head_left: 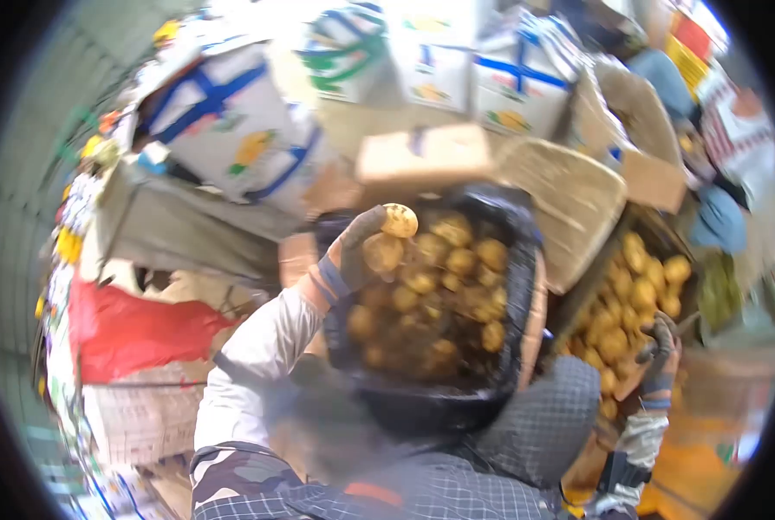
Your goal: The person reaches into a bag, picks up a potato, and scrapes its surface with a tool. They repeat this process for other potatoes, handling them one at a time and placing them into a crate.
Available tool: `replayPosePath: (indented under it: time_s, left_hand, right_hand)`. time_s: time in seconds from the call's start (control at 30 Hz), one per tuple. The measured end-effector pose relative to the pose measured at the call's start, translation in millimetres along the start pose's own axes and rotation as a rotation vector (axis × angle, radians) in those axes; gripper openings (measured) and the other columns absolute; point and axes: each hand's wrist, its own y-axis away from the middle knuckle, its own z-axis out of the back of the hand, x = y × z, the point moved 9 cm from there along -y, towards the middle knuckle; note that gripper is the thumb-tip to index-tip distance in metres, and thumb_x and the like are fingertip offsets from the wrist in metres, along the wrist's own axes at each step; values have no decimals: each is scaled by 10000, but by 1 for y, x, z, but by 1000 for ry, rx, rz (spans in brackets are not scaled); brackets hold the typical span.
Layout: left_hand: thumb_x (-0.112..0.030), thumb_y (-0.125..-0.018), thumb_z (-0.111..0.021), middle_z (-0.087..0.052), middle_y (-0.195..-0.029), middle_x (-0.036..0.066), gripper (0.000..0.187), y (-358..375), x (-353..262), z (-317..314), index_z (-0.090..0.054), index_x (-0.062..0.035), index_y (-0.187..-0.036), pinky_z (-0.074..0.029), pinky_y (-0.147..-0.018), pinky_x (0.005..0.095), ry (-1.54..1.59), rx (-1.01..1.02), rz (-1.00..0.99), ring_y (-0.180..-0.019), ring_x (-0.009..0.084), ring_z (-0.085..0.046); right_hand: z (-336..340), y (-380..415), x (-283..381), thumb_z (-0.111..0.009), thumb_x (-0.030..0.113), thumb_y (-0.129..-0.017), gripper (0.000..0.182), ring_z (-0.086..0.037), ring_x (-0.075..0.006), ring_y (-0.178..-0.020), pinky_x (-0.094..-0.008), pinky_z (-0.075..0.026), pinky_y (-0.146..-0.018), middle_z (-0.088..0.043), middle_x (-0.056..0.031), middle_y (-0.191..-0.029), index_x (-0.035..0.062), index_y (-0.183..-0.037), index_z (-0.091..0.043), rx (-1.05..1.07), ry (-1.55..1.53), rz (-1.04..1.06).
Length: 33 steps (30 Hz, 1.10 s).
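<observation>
My left hand (353, 247), in a dark glove, is closed on a potato (400, 220). It is raised over the left side of a box lined with a black plastic bag (526, 260). Several potatoes (461, 260) lie inside the bag, some smeared by blur. Further right, my right hand (659, 355), gloved too, is at the near right side of a crate of yellowish potatoes (613, 342). Its fingers look bent but apart from the thumb, and no held thing shows in them.
Behind the bag are a cardboard box (422, 156) and a shallow tan tray (565, 204). White boxes with blue bands (223, 113) line the back. A red sack (136, 334) lies at left. Another person's blue-clad leg (719, 221) shows at far right.
</observation>
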Motion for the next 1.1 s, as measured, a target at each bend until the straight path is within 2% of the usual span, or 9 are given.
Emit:
replayPosePath:
  time_s: [0.1,0.23,0.4,0.5,0.6,0.73,0.87,0.93,1.1]
  left_hand:
    - [-391,-1041,-526,-658,-1121,90,436,103,-175,11,-595,-38,-1288,-557,-794,315,-257,-303,-508,-944,186,-656]
    - [-401,-1022,-560,-665,-1155,102,475,252,-351,122,-590,-29,-1317,-545,-855,339,-653,-783,-717,-999,199,-659]
    - [-413,-1013,-569,-669,-1233,125,512,333,-442,213,-591,-5,-1321,-530,-920,352,-1643,-1509,-204,-1081,218,-663]
    - [-341,-992,-609,-657,-1305,164,492,277,-386,115,-593,27,-1318,-500,-993,363,-2238,-1334,-792,-1166,248,-654]
    - [-108,-896,-704,-685,-1226,163,396,200,-241,12,-634,-2,-1270,-507,-993,386,-1983,-651,-984,-1099,299,-665]
    - [-133,-807,-745,-686,-1133,116,303,73,-23,-2,-693,-113,-1105,-527,-949,366,-1632,-66,-365,-1086,299,-660]
    - [-271,-919,-610,-560,-1412,96,383,13,116,67,-625,-185,-1292,-369,-1125,485,-2415,361,493,-1385,292,-461]
    - [-280,-969,-518,-459,-1542,73,453,-9,177,171,-543,-257,-1421,-278,-1173,554,-2634,473,472,-1479,281,-353]
    - [-278,-979,-523,-582,-1409,54,425,-16,123,119,-562,-219,-1398,-435,-1078,422,-2214,278,599,-1327,254,-529]
  right_hand:
    - [-98,12,70,-623,297,-961,412,-481,-71,-487,-229,-393,-439,-678,-86,-921,7,-1253,-615,263,-69,193]
    - [-196,80,149,-624,232,-945,418,-519,-62,-561,-214,-424,-516,-677,-96,-1015,-25,-1272,-587,560,-53,279]
    - [-259,138,155,-634,151,-926,370,-649,-178,-1017,-318,-496,-952,-695,-107,-1081,-41,-1243,-631,780,-326,364]
    - [-279,153,138,-680,183,-924,326,-554,-73,-560,-235,-454,-506,-701,-54,-906,-2,-1191,-656,782,-242,128]
    - [-296,148,99,-691,238,-919,360,-563,-77,-562,-218,-438,-484,-707,-80,-858,-9,-1178,-654,735,-176,161]
    - [-303,140,55,-704,232,-919,340,-572,-78,-558,-220,-439,-457,-703,-71,-838,-7,-1156,-660,705,-59,155]
    - [-296,117,34,-719,215,-914,317,-598,-77,-611,-239,-458,-465,-698,-49,-851,2,-1144,-670,606,44,248]
    - [-289,113,42,-727,224,-909,321,-607,-77,-644,-242,-470,-491,-702,-47,-867,4,-1137,-675,582,55,227]
    - [-281,115,65,-731,259,-892,338,-653,-152,-806,-297,-516,-676,-716,-85,-932,9,-1114,-687,605,21,224]
